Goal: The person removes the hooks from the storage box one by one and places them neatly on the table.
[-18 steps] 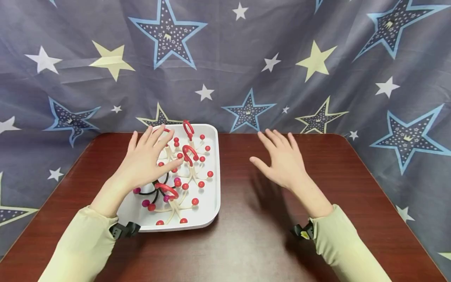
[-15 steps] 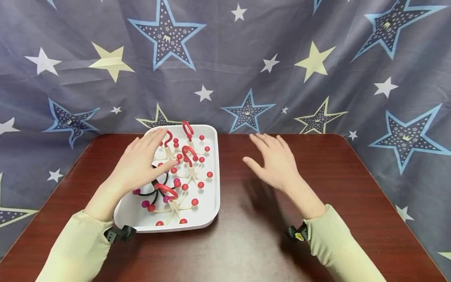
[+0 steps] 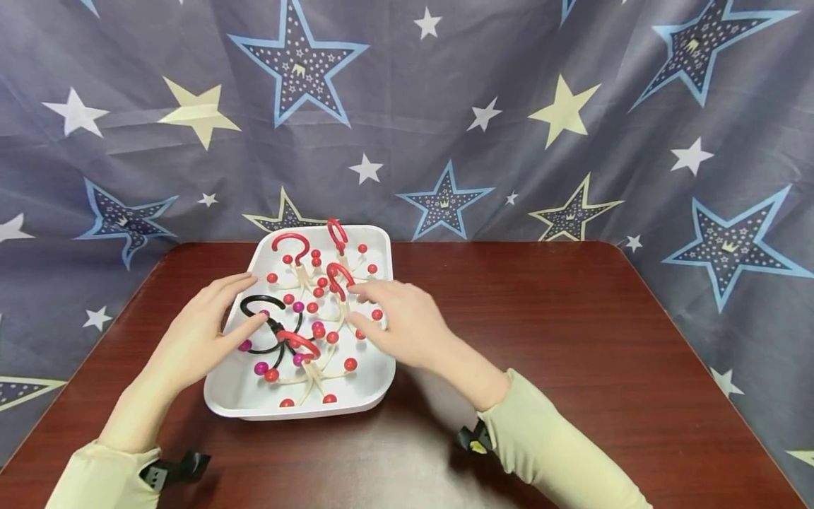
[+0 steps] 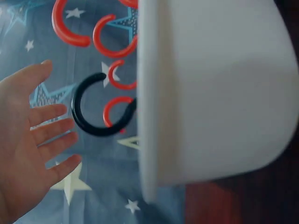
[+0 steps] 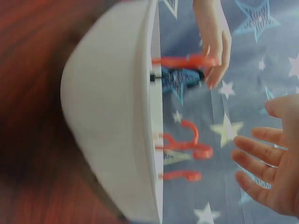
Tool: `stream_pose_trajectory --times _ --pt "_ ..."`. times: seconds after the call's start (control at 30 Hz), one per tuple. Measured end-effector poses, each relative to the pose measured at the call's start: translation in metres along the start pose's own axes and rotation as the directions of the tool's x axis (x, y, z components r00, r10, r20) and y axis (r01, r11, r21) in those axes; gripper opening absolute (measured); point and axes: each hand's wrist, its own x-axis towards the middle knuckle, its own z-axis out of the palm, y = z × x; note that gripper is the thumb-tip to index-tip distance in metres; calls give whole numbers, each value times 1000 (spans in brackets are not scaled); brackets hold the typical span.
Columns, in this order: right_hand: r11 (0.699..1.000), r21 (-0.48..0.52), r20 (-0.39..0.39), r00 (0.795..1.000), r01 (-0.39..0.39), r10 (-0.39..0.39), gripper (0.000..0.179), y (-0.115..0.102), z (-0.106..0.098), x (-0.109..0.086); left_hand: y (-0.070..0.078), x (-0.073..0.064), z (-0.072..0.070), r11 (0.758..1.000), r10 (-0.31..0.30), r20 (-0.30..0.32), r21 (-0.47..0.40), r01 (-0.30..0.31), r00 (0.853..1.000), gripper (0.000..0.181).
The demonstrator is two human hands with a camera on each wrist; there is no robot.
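The left hand point(image 3: 200, 329) hovers over the left rim of a smooth, white, round-cornered tray point(image 3: 232, 396), its fingers loosely spread and gripping nothing. Inside is a black scalp massager point(image 3: 278, 327), hook-handled, its thin curved legs tipped with glossy purple balls; the red hook of a cream scalp massager point(image 3: 311, 369) overlaps it, so their legs are hard to separate. Three more cream massagers point(image 3: 302, 276) with red hooks stand behind — the wrist views show mostly hooks, the tray wall hiding the legs. The right hand point(image 3: 407, 318), relaxed and holding nothing, covers part of the middle one. A reddish-brown, wood-grained table point(image 3: 604, 339) extends rightward; a creased, star-printed cloth point(image 3: 521, 42) hangs behind.
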Motion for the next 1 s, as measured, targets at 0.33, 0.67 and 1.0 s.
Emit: stream_pose_trajectory --times 0.33,0.67,1.0 --pt "999 17 146 988 49 -51 49 -40 20 15 -23 -31 14 983 -119 88 -132 130 989 89" --pt "994 -25 150 983 108 -103 35 -44 28 24 -28 -53 32 969 -193 150 -128 213 970 94" --pt "993 36 192 974 116 -121 31 -49 39 31 -37 -71 32 939 -243 277 -171 297 930 111"
